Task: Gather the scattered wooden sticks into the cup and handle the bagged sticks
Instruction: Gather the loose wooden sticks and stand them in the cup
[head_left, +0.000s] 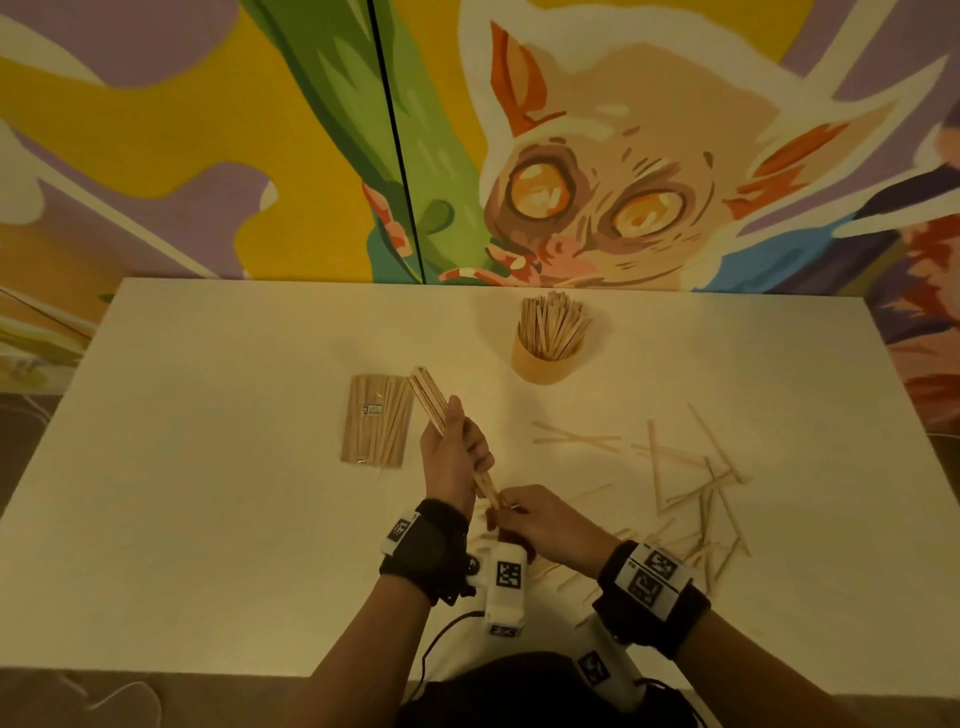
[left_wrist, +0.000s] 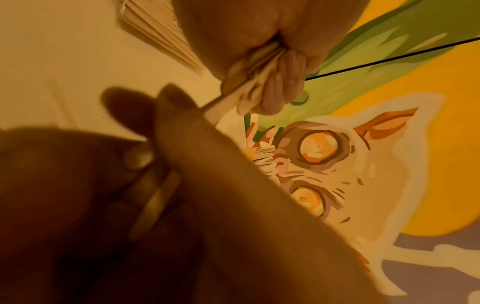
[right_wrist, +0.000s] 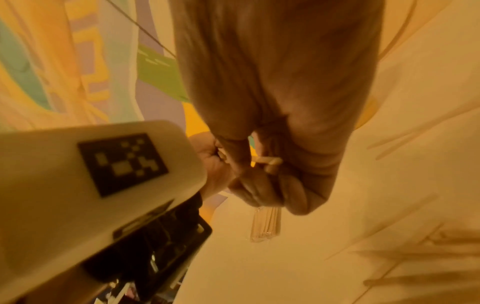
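My left hand grips a bundle of wooden sticks slanting up to the left above the table. My right hand pinches the bundle's near end. In the left wrist view the right hand's fingers close round the stick ends. The tan cup, packed with upright sticks, stands at the back centre. The clear bag of sticks lies flat left of my left hand, also seen in the right wrist view. Several loose sticks lie scattered on the right.
The white table runs up to a painted mural wall at the back. More loose sticks lie under and beside my right wrist. A black cable trails from my left wrist unit near the front edge.
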